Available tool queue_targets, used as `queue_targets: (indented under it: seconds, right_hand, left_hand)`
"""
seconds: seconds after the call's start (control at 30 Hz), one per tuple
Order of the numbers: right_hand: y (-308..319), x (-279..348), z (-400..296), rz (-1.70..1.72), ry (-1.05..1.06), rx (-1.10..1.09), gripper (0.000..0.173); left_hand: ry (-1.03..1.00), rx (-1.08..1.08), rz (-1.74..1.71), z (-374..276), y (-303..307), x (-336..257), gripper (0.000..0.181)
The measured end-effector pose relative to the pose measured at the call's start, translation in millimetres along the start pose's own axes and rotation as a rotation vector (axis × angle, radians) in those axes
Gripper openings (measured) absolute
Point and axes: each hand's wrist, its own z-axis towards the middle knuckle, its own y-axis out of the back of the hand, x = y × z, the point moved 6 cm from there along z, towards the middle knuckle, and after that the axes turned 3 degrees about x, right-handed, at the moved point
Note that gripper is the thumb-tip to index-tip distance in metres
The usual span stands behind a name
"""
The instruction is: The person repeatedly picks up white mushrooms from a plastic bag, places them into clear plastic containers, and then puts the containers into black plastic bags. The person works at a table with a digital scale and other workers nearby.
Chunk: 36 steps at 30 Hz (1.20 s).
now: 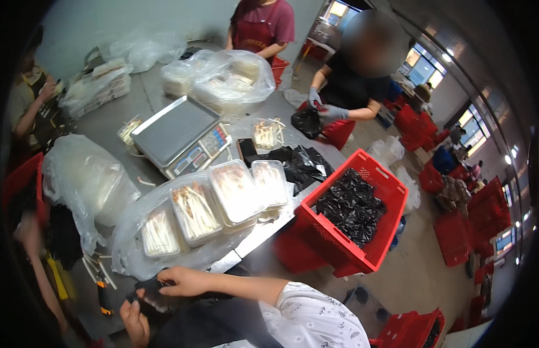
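Note:
At the table's near edge, a black plastic bag (154, 296) is held between my two hands. My right hand (180, 280) grips its upper side, and my left hand (136, 319) pinches its left edge. What the bag holds is hidden. Just beyond, clear plastic boxes of pale thin stalks stand in a row on a sheet of clear plastic (125, 248). An end box (161, 232) lies nearest my hands, beside a box with brown-tipped stalks (195, 213). Further right are a stacked lidded box (236, 189) and a smaller box (269, 182).
A weighing scale (175, 130) stands mid-table. A red crate (352, 213) of black plastic bags stands at right. Left of my hands lie a black-and-orange knife (104, 298) and loose stalks (95, 269). A gloved co-worker (356, 87) handles a black bag; another person's arm (43, 278) reaches in at left.

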Motion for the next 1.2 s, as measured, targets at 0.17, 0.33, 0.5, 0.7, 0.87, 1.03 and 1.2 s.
queue_targets:
  seconds: [0.17,0.33,0.5,0.7,0.87,1.03,1.2]
  right_hand:
    - [-11,-50,46,0.424,-0.083,-0.020,0.022]
    - [-64,-1,35,-0.149,0.149,0.383,0.018]
    - [-14,-47,38,0.087,-0.167,0.289,0.031]
    - [-49,-82,49,0.346,-0.323,0.091,0.027]
    - [-19,-120,55,0.804,-0.583,-0.190,0.028]
    - [-32,-147,43,0.862,-0.611,-0.284,0.030]
    - [-39,-95,58,0.986,-0.396,0.038,0.056]
  left_hand:
    - [0.057,-0.108,-0.565,17,-7,42,0.038]
    - [0.100,-0.135,-0.488,22,-15,67,0.036]
    - [0.092,0.047,0.521,-6,7,83,0.020]
    - [0.091,0.029,0.751,6,-13,86,0.016]
    - [-0.119,-0.019,0.750,-15,12,70,0.007]
    - [-0.085,-0.068,0.496,-56,46,105,0.007]
    - [-0.058,-0.192,-0.572,-23,17,81,0.021]
